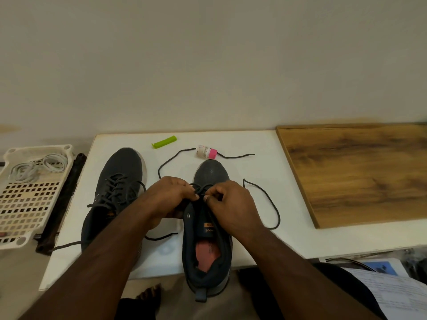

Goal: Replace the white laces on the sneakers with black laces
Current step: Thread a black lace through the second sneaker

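Two dark grey sneakers stand on a white board (261,162). The left sneaker (120,172) is laced with a black lace. The right sneaker (208,245) lies before me, its heel hanging over the board's near edge. A black lace (272,204) is threaded through its lowest eyelets, and both long ends trail out to the left and right. My left hand (171,192) and my right hand (228,204) meet over the lower eyelets, each pinching the lace. The white laces (37,167) lie coiled in a white perforated tray (27,204) at the far left.
A green clip (164,142) and a small bottle with a pink cap (206,151) lie at the back of the board. A wooden panel (360,172) lies to the right. A dark bar (62,202) runs between tray and board. Papers (392,287) sit at the lower right.
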Demonstrator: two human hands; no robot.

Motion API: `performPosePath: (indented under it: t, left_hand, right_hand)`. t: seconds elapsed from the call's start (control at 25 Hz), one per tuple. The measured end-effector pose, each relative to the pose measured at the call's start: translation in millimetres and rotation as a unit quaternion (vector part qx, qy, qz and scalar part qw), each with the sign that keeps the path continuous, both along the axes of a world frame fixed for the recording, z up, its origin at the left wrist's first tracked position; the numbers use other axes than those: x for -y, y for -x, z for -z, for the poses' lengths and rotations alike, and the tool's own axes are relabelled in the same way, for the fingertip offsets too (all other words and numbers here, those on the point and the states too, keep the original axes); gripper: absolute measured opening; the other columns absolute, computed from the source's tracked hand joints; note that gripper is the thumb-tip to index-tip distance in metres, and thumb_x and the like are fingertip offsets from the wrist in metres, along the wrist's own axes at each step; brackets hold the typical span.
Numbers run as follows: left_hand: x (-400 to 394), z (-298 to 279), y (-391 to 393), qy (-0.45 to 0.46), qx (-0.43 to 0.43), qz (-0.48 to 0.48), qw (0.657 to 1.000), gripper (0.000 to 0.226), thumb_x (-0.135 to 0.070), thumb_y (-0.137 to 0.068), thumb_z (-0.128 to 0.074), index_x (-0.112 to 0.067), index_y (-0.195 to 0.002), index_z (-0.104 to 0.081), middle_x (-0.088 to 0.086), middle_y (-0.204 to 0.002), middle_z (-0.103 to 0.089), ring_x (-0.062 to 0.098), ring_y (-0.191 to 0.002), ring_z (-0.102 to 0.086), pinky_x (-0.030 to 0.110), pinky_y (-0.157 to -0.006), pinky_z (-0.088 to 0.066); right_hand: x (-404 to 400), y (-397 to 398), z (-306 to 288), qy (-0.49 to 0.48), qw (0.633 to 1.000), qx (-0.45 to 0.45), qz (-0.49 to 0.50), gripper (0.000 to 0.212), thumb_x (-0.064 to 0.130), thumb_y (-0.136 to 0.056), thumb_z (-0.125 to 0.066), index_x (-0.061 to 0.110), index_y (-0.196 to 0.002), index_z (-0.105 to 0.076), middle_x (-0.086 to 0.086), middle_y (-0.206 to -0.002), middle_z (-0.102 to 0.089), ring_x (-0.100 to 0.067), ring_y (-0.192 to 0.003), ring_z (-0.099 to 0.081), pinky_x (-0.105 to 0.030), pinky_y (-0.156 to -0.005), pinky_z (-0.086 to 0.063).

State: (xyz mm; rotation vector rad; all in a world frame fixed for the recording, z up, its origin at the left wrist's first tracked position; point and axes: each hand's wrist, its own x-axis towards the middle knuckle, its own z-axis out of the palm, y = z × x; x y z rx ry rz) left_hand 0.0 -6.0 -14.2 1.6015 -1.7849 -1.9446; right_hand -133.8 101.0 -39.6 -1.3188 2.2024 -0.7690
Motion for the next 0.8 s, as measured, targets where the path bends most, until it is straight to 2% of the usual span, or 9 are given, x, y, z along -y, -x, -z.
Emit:
performPosePath:
  t: [0.32,0.6,0.8]
  left_hand:
    - [1.2,-4.5,-7.2,-0.044,-0.044,0.014,0.998,0.013,-0.008,-0.095,-0.061,-0.001,-0.098,-0.072,0.012,-0.085,-0.074,0.016,-0.072,-0.073,0.029,-0.064,-0.058]
    - [4.2,-3.3,-10.1,-0.058,-0.058,0.002,0.997,0.012,-0.002,-0.094,-0.062,0.001,-0.105,-0.067,0.017,-0.095,-0.075,0.021,-0.08,-0.075,0.029,-0.065,-0.059]
    - [4.4,-3.0,-11.0,-0.052,-0.065,0.008,0.996,0.01,-0.002,-0.093,-0.064,0.0,-0.101,-0.067,0.015,-0.093,-0.075,0.02,-0.08,-0.075,0.028,-0.065,-0.059]
  right_hand:
    - [2.4,-2.9,-0.5,0.002,1.0,-0.004,0.004,0.017,0.028,-0.093,-0.061,0.022,-0.082,-0.072,0.008,-0.079,-0.068,-0.009,-0.075,-0.061,-0.033,-0.076,-0.055]
    - [-0.6,-6.3,0.9,0.054,0.997,0.041,0.03,0.008,0.022,-0.091,-0.066,0.027,-0.092,-0.071,0.012,-0.085,-0.069,-0.003,-0.08,-0.063,-0.017,-0.074,-0.051]
    - [-2.2,-6.0,1.7,0.083,0.995,0.05,0.023,0.014,0.02,-0.088,-0.068,0.032,-0.086,-0.062,0.014,-0.078,-0.064,-0.003,-0.075,-0.061,-0.02,-0.067,-0.051]
